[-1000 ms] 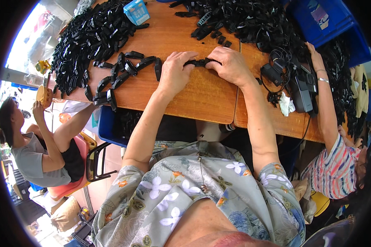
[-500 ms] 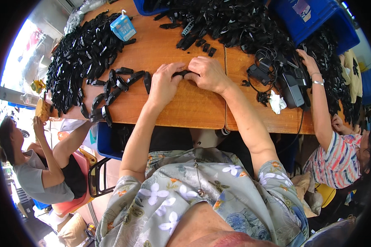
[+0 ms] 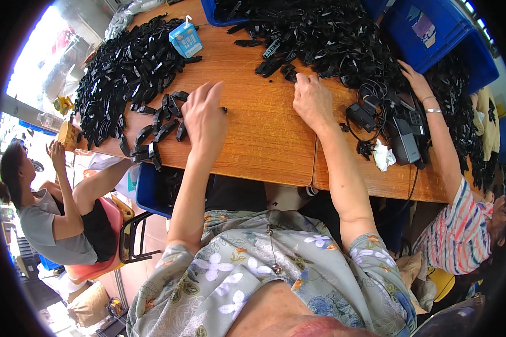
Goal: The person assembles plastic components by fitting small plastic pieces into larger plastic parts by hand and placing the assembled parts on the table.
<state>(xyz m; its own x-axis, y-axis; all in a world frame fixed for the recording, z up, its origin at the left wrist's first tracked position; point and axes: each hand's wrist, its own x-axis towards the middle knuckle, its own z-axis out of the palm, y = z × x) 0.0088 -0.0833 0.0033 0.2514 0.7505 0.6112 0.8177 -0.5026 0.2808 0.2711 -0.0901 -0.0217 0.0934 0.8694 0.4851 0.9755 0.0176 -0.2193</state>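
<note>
My left hand (image 3: 205,115) hovers over the wooden table (image 3: 264,146) with its fingers spread, next to a short row of black plastic parts (image 3: 162,122) on its left. A small black bit (image 3: 224,110) lies by its thumb. My right hand (image 3: 312,98) lies further right, its curled fingertips touching loose black parts (image 3: 281,68) at the edge of a large heap (image 3: 331,39). Whether those fingers grip a part is hidden.
A second heap of black parts (image 3: 123,73) covers the table's left end, with a blue drink carton (image 3: 185,39) behind it. Blue bins (image 3: 433,33) stand at the back right. A co-worker's hand (image 3: 417,78) reaches in beside a black device with cables (image 3: 402,132). Another person (image 3: 45,224) sits at the left.
My hands were together on one black part at mid-table. They have separated: the left moved toward the row of parts, the right toward the heap.
</note>
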